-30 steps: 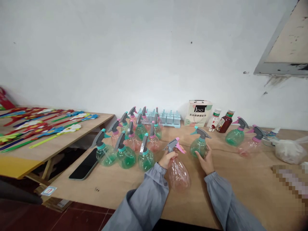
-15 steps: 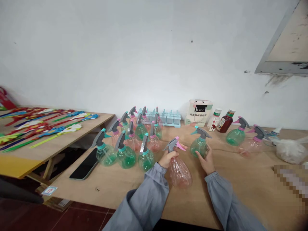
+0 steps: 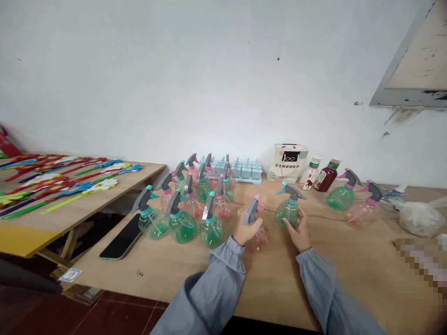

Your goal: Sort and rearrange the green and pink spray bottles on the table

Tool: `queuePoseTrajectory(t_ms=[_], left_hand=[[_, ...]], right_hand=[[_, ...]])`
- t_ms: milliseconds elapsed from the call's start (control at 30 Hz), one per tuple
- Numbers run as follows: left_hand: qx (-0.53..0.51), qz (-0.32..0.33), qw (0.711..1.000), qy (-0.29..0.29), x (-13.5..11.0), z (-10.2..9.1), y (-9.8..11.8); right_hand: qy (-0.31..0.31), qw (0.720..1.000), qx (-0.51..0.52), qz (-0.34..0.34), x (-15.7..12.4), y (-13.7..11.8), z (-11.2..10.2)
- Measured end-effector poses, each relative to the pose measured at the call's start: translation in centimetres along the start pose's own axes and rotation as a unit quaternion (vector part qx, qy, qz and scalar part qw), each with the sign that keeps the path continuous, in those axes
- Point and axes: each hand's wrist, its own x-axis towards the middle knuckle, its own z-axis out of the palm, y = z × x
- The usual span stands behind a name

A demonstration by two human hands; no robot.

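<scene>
My left hand (image 3: 246,231) is closed round the neck of a pink spray bottle (image 3: 260,235) with a grey head and pink trigger, standing upright on the wooden table (image 3: 349,274). My right hand (image 3: 299,231) rests with fingers against a green spray bottle (image 3: 288,211) with a teal trigger, just right of the pink one. A cluster of several green and pink spray bottles (image 3: 188,204) stands to the left of my left hand.
A black phone (image 3: 122,237) lies near the table's left edge. At the back stand blue ice-pop moulds (image 3: 244,171), a small carton (image 3: 288,164), two drink bottles (image 3: 319,176) and two spray bottles (image 3: 356,197). A side table (image 3: 70,214) holds colourful hand-shaped clappers.
My left hand has set the pink bottle from a tilted, near-lying position upright and moved it a little further from me. My right hand has stayed on the green bottle.
</scene>
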Motion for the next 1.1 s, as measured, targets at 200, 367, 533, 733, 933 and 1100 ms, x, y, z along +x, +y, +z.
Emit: queuePoseTrajectory(t_ms=[200,367,533,733,933,1100], left_hand=[[0.136,0.072,0.987,0.049,0.5,0.8,-0.8],[0.146,0.114,0.978,0.100,0.8,1.1,-1.4],[0.156,0.192,0.951,0.187,-1.1,0.4,-1.6],[0.227,0.039,0.966,0.114,-5.8,0.6,-3.5],[0.216,-0.009,0.975,0.053,-1.4,2.6,-5.7],[0.220,-0.062,0.968,0.104,6.5,4.6,-7.3]], right_hand=[[-0.004,1.000,0.009,-0.001,0.0,-0.2,0.0],[0.000,1.000,0.010,-0.002,0.0,-0.2,0.1],[0.001,1.000,-0.008,0.003,0.0,-0.4,0.0],[-0.007,1.000,-0.005,0.005,0.0,-0.6,0.1],[-0.006,1.000,-0.003,0.001,-0.1,-1.0,0.0],[-0.007,1.000,0.007,0.009,-0.4,-1.5,-0.1]])
